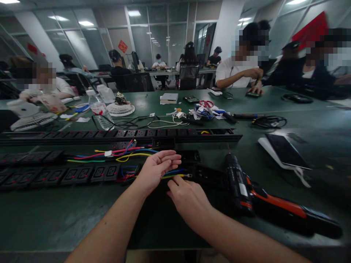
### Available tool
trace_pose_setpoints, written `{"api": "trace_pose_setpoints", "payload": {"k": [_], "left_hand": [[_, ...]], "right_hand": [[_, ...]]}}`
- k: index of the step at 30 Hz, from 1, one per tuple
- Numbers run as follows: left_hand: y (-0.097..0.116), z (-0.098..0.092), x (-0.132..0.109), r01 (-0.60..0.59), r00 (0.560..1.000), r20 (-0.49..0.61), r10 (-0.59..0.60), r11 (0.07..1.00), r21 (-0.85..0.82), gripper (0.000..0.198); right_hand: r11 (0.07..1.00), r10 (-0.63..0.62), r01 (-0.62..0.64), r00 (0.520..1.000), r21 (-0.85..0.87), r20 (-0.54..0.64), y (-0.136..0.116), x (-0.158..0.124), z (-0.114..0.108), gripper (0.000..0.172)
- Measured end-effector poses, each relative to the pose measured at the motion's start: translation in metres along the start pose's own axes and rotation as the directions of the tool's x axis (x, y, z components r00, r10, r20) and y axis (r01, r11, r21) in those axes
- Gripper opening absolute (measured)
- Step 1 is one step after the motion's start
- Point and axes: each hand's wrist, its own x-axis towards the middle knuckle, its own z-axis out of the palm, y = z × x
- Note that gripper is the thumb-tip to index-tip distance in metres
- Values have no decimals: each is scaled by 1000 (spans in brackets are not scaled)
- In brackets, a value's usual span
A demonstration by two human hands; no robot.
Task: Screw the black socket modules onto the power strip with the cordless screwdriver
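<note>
My left hand (156,170) is over the wire bundle, its fingers stretched out to the right and the thumb lying close to them. No object shows in it. My right hand (192,197) is just below, its fingers curled inward; what they grip, if anything, is hidden. A yellow wire (177,176) with a metal ring terminal (188,175) runs right along those fingertips. Blue and red wires come out of the nearest black socket strip (79,175). Behind it, red, blue and yellow wires (128,151) lie loose, with a white label on them.
An orange-black cordless drill (240,182) lies to the right, beside a phone (286,149). Farther back are a long black socket strip (137,134), a water bottle (101,111), red-handled scissors (206,104) and coiled black cable (270,122). Other people sit across the green table (153,233).
</note>
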Motion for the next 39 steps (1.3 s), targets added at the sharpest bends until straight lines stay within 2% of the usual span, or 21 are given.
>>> {"api": "trace_pose_setpoints", "payload": {"k": [11,17,20,22,24,26,29,34,39], "left_hand": [[-1,-1,-1,0,999,44,-3,997,76,36],[2,1,-1,-14,1000,14,12,991,134,37],[5,3,-2,-19,999,29,15,989,149,35],[6,3,-4,-33,999,38,27,985,171,33],[7,3,-5,-53,998,37,46,980,193,32],[7,3,-6,-62,998,40,55,978,201,31],[7,2,-8,-53,996,80,37,978,200,30],[7,5,-14,-40,983,183,-10,963,267,28],[9,3,-16,8,968,239,-80,957,289,33]], "right_hand": [[991,89,-82,994,104,-63,-4,-1,-11,10],[958,134,-84,976,273,-171,-2,-3,-10,3],[908,209,-89,943,410,-259,0,-3,-11,4],[856,311,-124,899,501,-308,3,-2,-13,7],[796,414,-161,849,584,-329,8,-1,-14,16],[741,472,-170,819,649,-325,14,1,-15,24],[681,471,-131,831,721,-294,21,4,-16,26],[593,417,-57,875,803,-246,23,5,-16,13],[502,419,-75,893,861,-166,23,4,-16,15]]}}
